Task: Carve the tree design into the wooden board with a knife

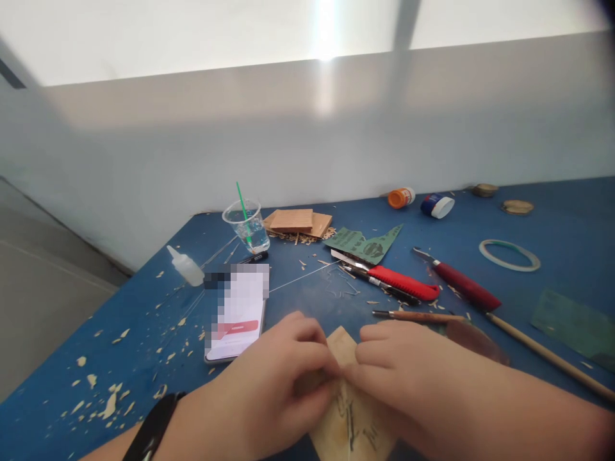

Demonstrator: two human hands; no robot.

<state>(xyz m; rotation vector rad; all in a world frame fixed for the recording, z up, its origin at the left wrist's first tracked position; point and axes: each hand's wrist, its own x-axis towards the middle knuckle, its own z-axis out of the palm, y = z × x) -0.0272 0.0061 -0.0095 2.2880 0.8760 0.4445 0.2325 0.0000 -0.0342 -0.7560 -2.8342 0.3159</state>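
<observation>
Head-cam view, looking down at a blue tabletop [307, 294]. At bottom center, close to the wearer, is a pale tan board [342, 339], one corner pointing away, w/ dark pen-like marks and a thin light line down its middle. L hand [293, 371] and R hand [398, 368] come in from either side, fingers curled, tips meeting over that line. Whether they pinch something fine there or just press down, can't tell (the knuckles hide it). Both hands bear on the board from opp. sides, prob. to keep it from sliding or turning.

A phone [240, 314] lies screen-up beyond the L hand, angled toward the wearer, prob. so it can be read w/o lifting it; its screen is partly blurred out. Past the R hand, a red utility knife [403, 283] and a red-handled carving tool [466, 282] lie slantwise, presumably kept w/in reach. Green sandpaper [362, 243] overlaps the knife's blade end.

Farther back: a plastic cup [252, 237] of clear liquid w/ a green stick leaning in it, set away from the elbows, maybe to avoid spills; next to it, stacked wood blocks [291, 219]. Wood shavings [110, 404] litter the left side.
</observation>
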